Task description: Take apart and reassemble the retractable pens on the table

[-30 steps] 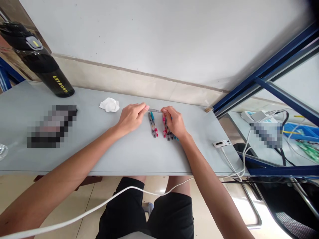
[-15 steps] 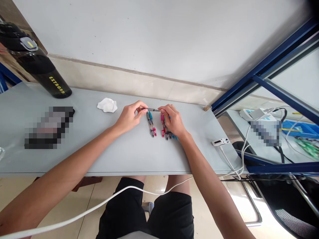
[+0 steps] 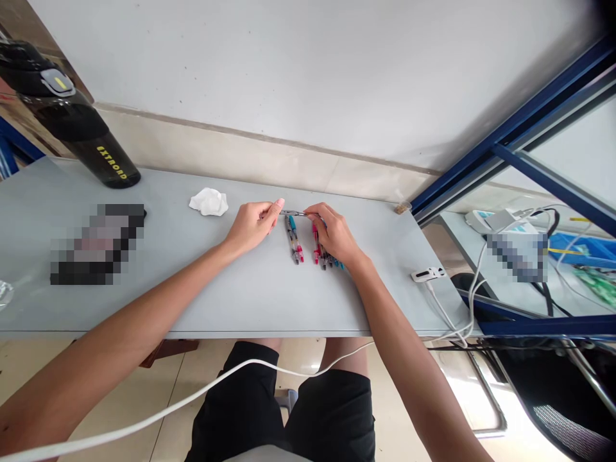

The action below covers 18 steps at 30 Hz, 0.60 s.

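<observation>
A slim dark pen (image 3: 292, 212) spans the gap between my two hands, lying roughly level above the table. My left hand (image 3: 253, 226) is closed on its left end, the thumb pressed along the top. The fingers of my right hand (image 3: 334, 232) pinch the other end. Just below the held pen lie a few pens (image 3: 294, 242) with grey, blue and red parts, side by side. Another group of pens (image 3: 323, 256), with pink, black and blue parts, lies partly hidden under my right hand.
On the grey table (image 3: 231, 295) are a crumpled white tissue (image 3: 208, 202), a blurred dark phone-like object (image 3: 99, 244) and a tall black bottle (image 3: 96, 138). At right sit a small clear cup (image 3: 403, 206) and a white plug device (image 3: 428, 274) with a cable (image 3: 250, 362) crossing my lap.
My left hand has rolled its grip, so its thumb now lies over the pen's end. My right hand stays nearly in place on the other end.
</observation>
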{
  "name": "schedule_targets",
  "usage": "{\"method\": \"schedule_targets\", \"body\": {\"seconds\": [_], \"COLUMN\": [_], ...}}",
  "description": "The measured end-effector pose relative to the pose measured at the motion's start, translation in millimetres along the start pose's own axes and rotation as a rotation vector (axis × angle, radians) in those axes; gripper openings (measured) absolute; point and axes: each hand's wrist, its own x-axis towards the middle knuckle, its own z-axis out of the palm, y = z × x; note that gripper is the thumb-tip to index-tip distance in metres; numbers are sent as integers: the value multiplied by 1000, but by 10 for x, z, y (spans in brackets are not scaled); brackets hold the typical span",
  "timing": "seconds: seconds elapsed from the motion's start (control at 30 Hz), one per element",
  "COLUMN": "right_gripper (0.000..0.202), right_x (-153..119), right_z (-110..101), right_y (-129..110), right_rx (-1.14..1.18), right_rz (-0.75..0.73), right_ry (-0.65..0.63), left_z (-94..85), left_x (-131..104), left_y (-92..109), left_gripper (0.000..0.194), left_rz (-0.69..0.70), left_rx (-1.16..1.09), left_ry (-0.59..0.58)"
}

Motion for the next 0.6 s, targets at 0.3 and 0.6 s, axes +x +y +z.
{"method": "schedule_targets", "body": {"seconds": [0.3,0.6], "right_gripper": [32,30], "right_x": [-11,-7], "right_z": [-12,2], "right_y": [38,-7], "right_rx": [-1,2], "right_rz": [-23,-23], "right_ry": [-35,-20], "left_z": [-46,-7], "left_x": [64,35], "left_y": [-107,-91], "left_gripper": [25,44], "left_rz": [222,104], "left_rx": [124,212], "left_ry": [-27,-15]}}
